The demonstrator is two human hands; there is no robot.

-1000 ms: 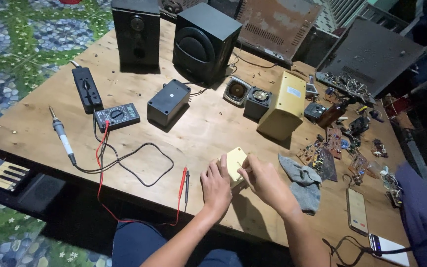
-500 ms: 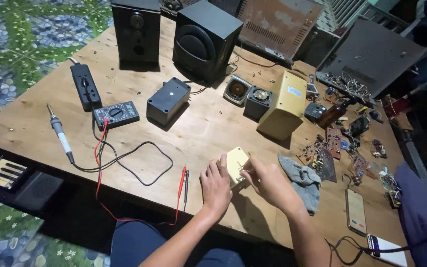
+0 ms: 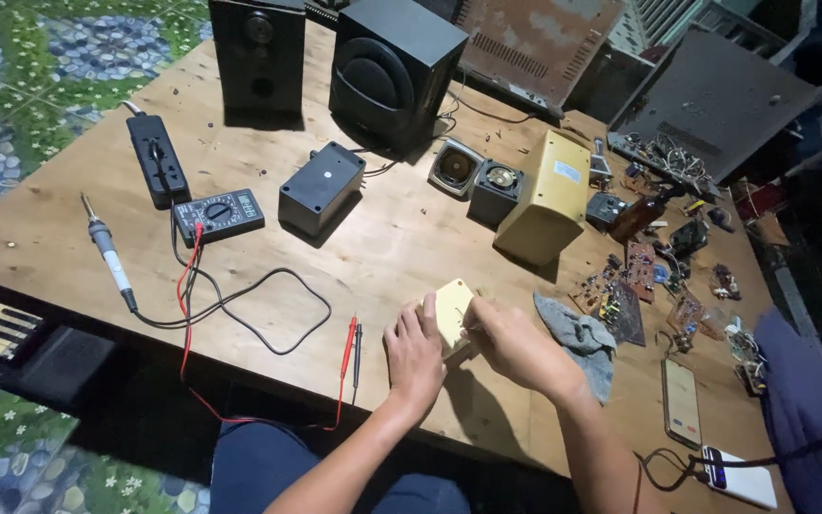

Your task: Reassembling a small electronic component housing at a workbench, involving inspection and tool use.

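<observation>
Both hands grip a small pale yellow panel (image 3: 453, 310) at the wooden table's (image 3: 401, 238) near edge: left hand (image 3: 415, 350) steadying it, right hand (image 3: 511, 340) pinching its side. The work on it looks mid-way and unfinished; the multimeter probes (image 3: 352, 345) lie unused just beside the left hand.

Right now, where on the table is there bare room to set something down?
Bare wood lies between the black box, the yellow case and the hands' pale board; also the near-left corner beside the soldering iron. The circuit boards crowd the right.

At upper left you had two black speakers (image 3: 335, 62); a multimeter (image 3: 219, 215) and soldering iron (image 3: 107, 252) lay left, a grey rag (image 3: 577, 335) right of centre.
</observation>
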